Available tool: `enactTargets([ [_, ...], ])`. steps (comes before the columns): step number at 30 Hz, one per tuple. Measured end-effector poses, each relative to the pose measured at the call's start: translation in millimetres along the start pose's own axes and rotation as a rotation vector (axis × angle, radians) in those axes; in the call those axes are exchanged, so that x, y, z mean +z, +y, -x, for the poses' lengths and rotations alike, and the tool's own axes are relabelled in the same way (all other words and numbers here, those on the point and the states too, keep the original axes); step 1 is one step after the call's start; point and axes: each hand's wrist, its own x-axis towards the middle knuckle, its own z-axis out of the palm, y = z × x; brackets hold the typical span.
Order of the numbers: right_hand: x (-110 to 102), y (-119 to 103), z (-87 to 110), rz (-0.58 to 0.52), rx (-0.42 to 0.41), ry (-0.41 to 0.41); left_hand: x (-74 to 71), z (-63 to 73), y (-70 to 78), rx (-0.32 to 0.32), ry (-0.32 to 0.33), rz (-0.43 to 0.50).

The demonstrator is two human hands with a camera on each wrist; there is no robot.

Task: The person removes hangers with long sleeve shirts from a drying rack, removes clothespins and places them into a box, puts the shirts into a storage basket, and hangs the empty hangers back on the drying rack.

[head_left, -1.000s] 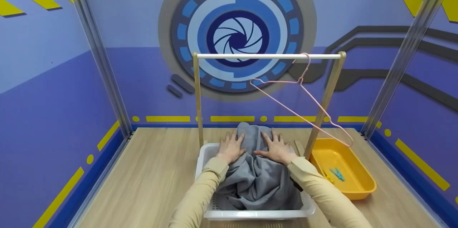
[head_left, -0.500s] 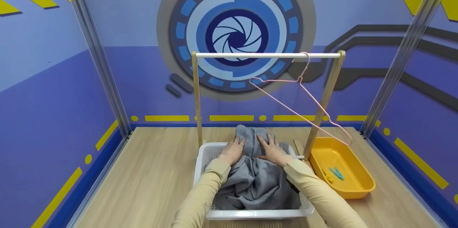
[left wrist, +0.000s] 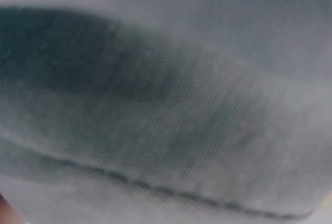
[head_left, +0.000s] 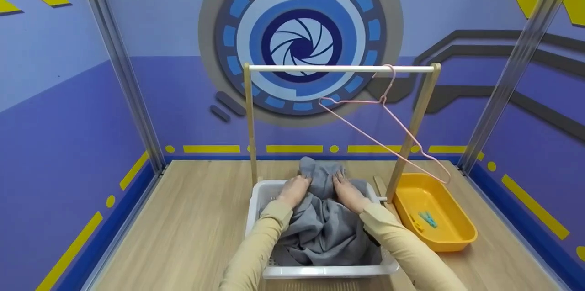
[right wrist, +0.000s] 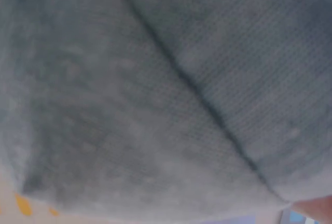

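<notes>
A crumpled grey garment (head_left: 322,227) fills most of a white plastic basket (head_left: 331,272), its far end bunched up at the basket's back. My left hand (head_left: 295,189) grips the left side of that bunched part, with the fingertips partly sunk in the folds. On the opposite side my right hand (head_left: 348,194) holds the fabric between thumb and fingers. Close to the left wrist camera, the garment (left wrist: 171,115) shows a stitched seam across its lower part. Cloth (right wrist: 119,125) with a diagonal seam covers nearly all of the right wrist view; only a bit of finger (right wrist: 319,208) shows.
A wooden rack with a white rail (head_left: 320,68) stands behind the basket. From its right end hangs a pink hanger (head_left: 352,126). At the right sits a yellow tray (head_left: 461,236) with a teal clothespin (head_left: 428,219) and a yellow one (head_left: 417,225) inside. Walls enclose the wooden table (head_left: 183,227).
Both hands were spread on top of the garment with fingers fanned out. Since then the fingers have drawn in and taken hold of its far part from both sides.
</notes>
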Motion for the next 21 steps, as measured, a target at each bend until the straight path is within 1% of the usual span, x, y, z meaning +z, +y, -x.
enactTargets([
  [1, 5, 5, -1.1, 0.004, -0.02, 0.034, -19.3, 3.0, 5.9, -0.025, -0.021, 0.029],
  [2, 9, 9, -2.2, 0.0, -0.029, 0.061, -30.4, 6.2, 9.3, -0.031, -0.002, 0.036],
  [4, 7, 8, -3.8, -0.025, -0.003, 0.079, -51.5, 12.7, 16.5, -0.037, 0.037, 0.044],
  [5, 3, 5, -4.6, -0.027, 0.016, 0.081, -60.0, 15.0, 19.3, -0.041, 0.041, 0.047],
  [6, -1, 2, -5.4, -0.026, 0.035, 0.073, -65.9, 17.3, 21.4, -0.036, 0.061, 0.04],
  [7, -16, -11, -5.3, -0.059, 0.066, 0.052, -72.2, 19.4, 23.3, -0.032, 0.069, 0.033],
  [8, -23, -17, -4.9, -0.051, 0.073, 0.042, -78.0, 21.4, 25.1, -0.028, 0.077, 0.026],
  [11, -37, -28, -3.1, -0.033, 0.083, 0.017, -77.6, 22.1, 23.9, -0.012, 0.107, 0.017],
  [13, -41, -29, -2.1, -0.026, 0.073, 0.026, -74.2, 21.0, 21.1, -0.005, 0.122, 0.019],
  [15, -43, -28, -1.7, -0.047, 0.074, 0.031, -70.7, 19.6, 18.3, -0.004, 0.13, 0.034],
  [18, -47, -27, -1.4, -0.057, 0.073, 0.032, -79.4, 20.1, 18.6, -0.005, 0.112, 0.06],
  [21, -53, -30, -0.2, -0.08, 0.078, 0.023, -87.2, 21.0, 18.8, 0.021, 0.103, 0.068],
])
